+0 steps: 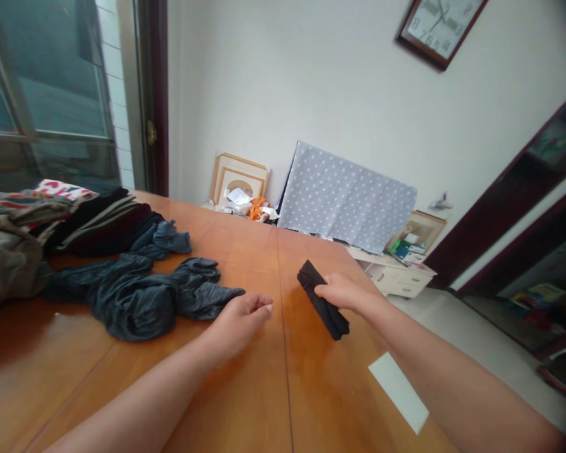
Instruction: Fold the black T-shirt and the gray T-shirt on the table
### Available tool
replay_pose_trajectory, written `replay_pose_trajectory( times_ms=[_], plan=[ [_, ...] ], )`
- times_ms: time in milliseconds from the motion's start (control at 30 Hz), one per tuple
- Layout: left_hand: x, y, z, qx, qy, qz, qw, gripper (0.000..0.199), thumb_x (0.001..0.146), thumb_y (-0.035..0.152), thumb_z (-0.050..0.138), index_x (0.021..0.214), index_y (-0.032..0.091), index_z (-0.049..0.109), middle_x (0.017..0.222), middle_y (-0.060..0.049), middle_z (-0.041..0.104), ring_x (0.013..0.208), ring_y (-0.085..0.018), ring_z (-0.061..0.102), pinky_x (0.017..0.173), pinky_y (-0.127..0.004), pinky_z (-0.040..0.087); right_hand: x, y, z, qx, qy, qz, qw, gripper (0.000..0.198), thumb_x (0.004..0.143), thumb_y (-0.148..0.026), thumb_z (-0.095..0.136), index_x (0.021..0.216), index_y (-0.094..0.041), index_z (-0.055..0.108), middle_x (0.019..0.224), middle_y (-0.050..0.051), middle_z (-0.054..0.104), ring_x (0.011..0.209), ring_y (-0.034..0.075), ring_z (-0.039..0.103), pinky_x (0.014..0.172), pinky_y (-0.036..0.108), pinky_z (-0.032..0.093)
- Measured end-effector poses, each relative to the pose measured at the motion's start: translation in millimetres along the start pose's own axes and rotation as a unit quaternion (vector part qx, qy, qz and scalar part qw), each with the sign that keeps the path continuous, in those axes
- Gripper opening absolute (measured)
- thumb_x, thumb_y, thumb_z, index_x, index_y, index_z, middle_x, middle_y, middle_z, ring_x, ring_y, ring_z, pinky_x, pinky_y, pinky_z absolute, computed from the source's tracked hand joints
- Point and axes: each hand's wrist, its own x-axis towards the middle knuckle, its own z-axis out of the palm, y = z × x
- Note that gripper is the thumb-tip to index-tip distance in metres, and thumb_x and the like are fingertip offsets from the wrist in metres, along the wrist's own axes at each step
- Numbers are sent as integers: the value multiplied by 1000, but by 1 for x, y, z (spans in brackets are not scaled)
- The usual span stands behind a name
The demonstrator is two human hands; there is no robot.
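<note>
My right hand (342,291) grips a folded black garment (321,305), a narrow flat bundle, with the thumb on top and the other fingers hidden behind it. The bundle is tilted over the right half of the wooden table (264,390). To the left, my left hand (243,318) hovers with loosely curled fingers, the thumb a little apart from them and nothing visible between. Just beyond its wrist lies a crumpled dark grey garment (136,299), its right end close to my knuckles; whether they touch I cannot tell.
A heap of clothes (89,220) covers the table's far left. A pale rectangular card (399,391) lies by my right forearm. Past the far edge stand a dotted grey cloth cover (346,198), picture frames (240,179) and a white drawer cabinet (400,277).
</note>
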Motion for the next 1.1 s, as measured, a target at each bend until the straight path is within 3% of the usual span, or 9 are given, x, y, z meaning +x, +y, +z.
replay_pose_trajectory(
  times_ms=[67, 133, 333, 467, 567, 700, 867, 1000, 1100],
  plan=[
    [-5, 2, 5, -110, -25, -66, 991, 43, 82, 52, 68, 105, 17, 63, 97, -7, 68, 91, -20, 65, 82, -33, 49, -23, -30, 5, 54, -133, 14, 990, 8, 62, -22, 69, 56, -17, 66, 49, 4, 63, 47, 18, 58, 46, 25, 38],
    [-11, 5, 8, -193, -42, -115, 974, 52, 79, 57, 71, 112, 17, 62, 108, -12, 69, 100, -23, 65, 89, -36, 49, -44, -56, 13, 94, -199, 24, 975, 10, 66, -24, 65, 60, -16, 66, 51, 6, 64, 46, 18, 58, 44, 25, 39],
    [-17, 12, 6, -297, -137, -100, 940, 59, 85, 67, 58, 107, 14, 70, 109, -15, 73, 104, -27, 67, 92, -39, 49, -79, -89, 46, 150, -224, 11, 963, 17, 77, -31, 61, 66, -18, 62, 49, 3, 62, 44, 17, 58, 43, 26, 46],
    [-14, 7, 5, -307, -110, -121, 938, 58, 81, 64, 66, 110, 14, 70, 104, -14, 75, 100, -28, 70, 91, -39, 52, -82, -84, 54, 214, -226, 11, 950, 10, 77, -28, 63, 74, -18, 62, 54, -1, 62, 45, 13, 57, 45, 23, 46],
    [-9, 1, 6, -298, -50, -147, 942, 45, 75, 43, 78, 110, 15, 69, 101, -12, 77, 97, -28, 71, 86, -38, 55, -80, -75, 41, 263, -223, 32, 938, 8, 76, -24, 60, 80, -18, 64, 61, 0, 65, 50, 13, 58, 46, 22, 46],
    [-4, -5, 3, -290, -5, -192, 938, 34, 67, 15, 72, 100, 16, 68, 88, -9, 77, 82, -27, 74, 79, -41, 58, -74, -51, 11, 346, -176, 75, 919, 14, 72, -23, 64, 85, -17, 65, 81, 6, 74, 67, 17, 68, 55, 24, 51],
    [1, -6, -10, -283, -24, -227, 932, 33, 62, 8, 66, 93, 19, 67, 82, -8, 76, 77, -30, 74, 75, -46, 60, -68, 6, -10, 409, -179, 147, 883, 23, 69, -19, 64, 91, -14, 70, 99, 13, 76, 87, 23, 72, 74, 29, 57],
    [4, -7, -13, -279, -24, -239, 930, 32, 61, 8, 69, 90, 21, 66, 77, -7, 75, 75, -31, 74, 73, -48, 59, -69, 59, -1, 364, -228, 198, 881, 30, 65, -16, 65, 94, -14, 70, 98, 12, 76, 89, 23, 73, 76, 30, 57],
    [3, -6, -11, -275, -24, -234, 932, 30, 61, 9, 70, 89, 21, 67, 78, -7, 75, 74, -31, 74, 73, -48, 59, -71, 82, 7, 335, -239, 207, 887, 31, 65, -19, 64, 96, -18, 66, 93, 9, 76, 86, 22, 72, 73, 31, 57]
  ],
)
